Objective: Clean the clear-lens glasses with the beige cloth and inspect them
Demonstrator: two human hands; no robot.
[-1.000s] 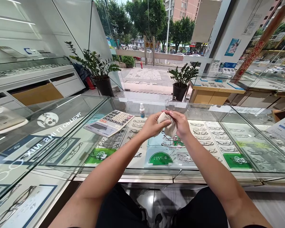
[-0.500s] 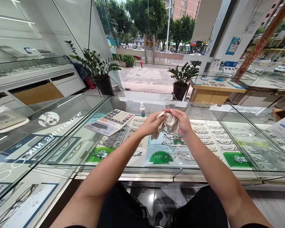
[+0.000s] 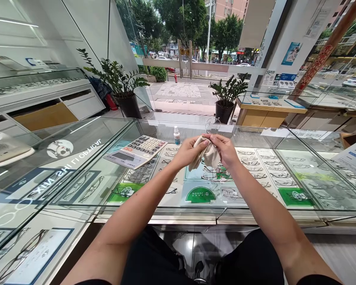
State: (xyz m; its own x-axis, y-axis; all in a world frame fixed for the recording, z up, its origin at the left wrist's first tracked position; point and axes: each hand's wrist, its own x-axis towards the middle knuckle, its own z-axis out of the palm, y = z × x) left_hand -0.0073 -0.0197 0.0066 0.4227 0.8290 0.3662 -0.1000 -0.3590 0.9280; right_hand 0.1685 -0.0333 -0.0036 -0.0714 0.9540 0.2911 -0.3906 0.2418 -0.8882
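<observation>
calculator (image 3: 135, 151) left of hands (image 3: 189, 152), spray bottle (image 3: 177, 135) just behind, open glass counter (image 3: 314, 160) to right

One view only — a camera worn on the person's head, looking forward and down along both forearms. The left hand (image 3: 188, 153) and right hand (image 3: 227, 151) sit near and mid-frame over the glass counter (image 3: 284, 190), the shopfront door (image 3: 184, 59) and street (image 3: 180, 92) well beyond.
</observation>
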